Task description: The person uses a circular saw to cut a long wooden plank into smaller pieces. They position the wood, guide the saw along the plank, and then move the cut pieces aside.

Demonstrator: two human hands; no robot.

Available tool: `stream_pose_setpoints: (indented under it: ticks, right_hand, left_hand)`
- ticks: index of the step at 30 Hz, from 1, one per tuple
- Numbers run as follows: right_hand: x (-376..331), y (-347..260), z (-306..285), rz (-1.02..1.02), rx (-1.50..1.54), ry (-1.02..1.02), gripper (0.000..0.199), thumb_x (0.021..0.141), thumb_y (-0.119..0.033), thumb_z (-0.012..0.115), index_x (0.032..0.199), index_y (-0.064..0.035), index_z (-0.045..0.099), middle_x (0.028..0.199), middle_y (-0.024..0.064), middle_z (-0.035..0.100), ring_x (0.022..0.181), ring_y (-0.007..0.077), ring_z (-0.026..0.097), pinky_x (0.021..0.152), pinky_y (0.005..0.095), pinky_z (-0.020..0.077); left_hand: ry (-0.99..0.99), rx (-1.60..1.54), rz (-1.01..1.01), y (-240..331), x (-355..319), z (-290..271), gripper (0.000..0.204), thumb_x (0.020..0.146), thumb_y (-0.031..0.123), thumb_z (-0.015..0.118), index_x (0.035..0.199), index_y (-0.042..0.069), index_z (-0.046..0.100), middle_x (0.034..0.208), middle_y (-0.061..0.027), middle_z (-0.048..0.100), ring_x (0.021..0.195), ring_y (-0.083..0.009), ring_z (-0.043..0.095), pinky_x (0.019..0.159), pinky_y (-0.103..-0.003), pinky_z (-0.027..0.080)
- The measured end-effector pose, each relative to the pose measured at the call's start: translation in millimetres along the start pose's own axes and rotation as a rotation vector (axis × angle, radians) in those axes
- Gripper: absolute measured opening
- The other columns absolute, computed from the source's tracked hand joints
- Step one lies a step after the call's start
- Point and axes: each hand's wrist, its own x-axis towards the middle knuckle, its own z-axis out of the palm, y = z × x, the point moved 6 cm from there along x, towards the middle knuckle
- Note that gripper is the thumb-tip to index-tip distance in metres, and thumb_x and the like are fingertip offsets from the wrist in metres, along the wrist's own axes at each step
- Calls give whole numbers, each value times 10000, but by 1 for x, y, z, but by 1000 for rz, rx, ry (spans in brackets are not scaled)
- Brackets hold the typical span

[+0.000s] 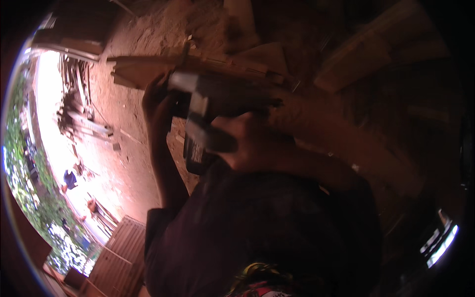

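A dusty earthen floor (129,133) fills the upper middle of the frame, with a broad plank (366,54) upper right and thinner boards (133,70) above centre. Just left of centre is a grey-and-black handheld power tool (199,131). The right hand (242,134) grasps it; the left hand (156,99) is at its far end, its grip impossible to tell. If the tool started or slipped, the left fingers might be hurt, being so near that end. Shadow and blur hide the tool's working end and exact type.

Blur and shadow obscure details of the handheld tool (199,103).
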Motion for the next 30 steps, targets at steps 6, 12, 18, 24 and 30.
stream_pose_setpoints:
  ticks: [6,12,18,24,30]
  right_hand:
    - [-36,0,-77,117,212,159,255,954,-186,816,1132,-34,714,907,95,726,816,232,725,747,374,579]
    - [-64,26,-162,273,873,289,278,1034,-293,765,1135,-47,687,779,-47,546,665,82,531,672,310,457]
    - [-90,55,-235,199,1230,479,274,1071,-302,701,1132,-42,640,730,-74,419,627,79,422,658,301,409]
    - [-108,61,-251,182,1352,594,342,1089,-350,664,1165,-27,584,745,-54,433,655,98,452,684,307,421]
    - [-107,60,-240,216,1354,631,353,1104,-350,640,1162,-7,581,747,-47,445,653,105,458,688,311,424]
  left_hand:
    - [58,32,232,71,-5,41,598,1073,264,686,1575,-1,498,1368,-168,712,1212,-208,703,1030,-340,547]
    - [232,-62,99,24,-46,42,559,1101,385,639,1508,5,583,1380,-137,711,1233,-228,701,1054,-356,523]
    - [304,-296,-242,-113,-106,66,510,1090,380,661,1457,27,632,1348,-94,727,1195,-190,707,1006,-322,524]
    - [263,-399,-365,-152,-102,87,509,1048,349,724,1415,4,652,1294,-105,737,1125,-181,715,947,-315,536]
    - [218,-352,-322,-139,-73,72,525,1041,378,725,1406,6,658,1283,-107,741,1129,-189,715,956,-340,535]
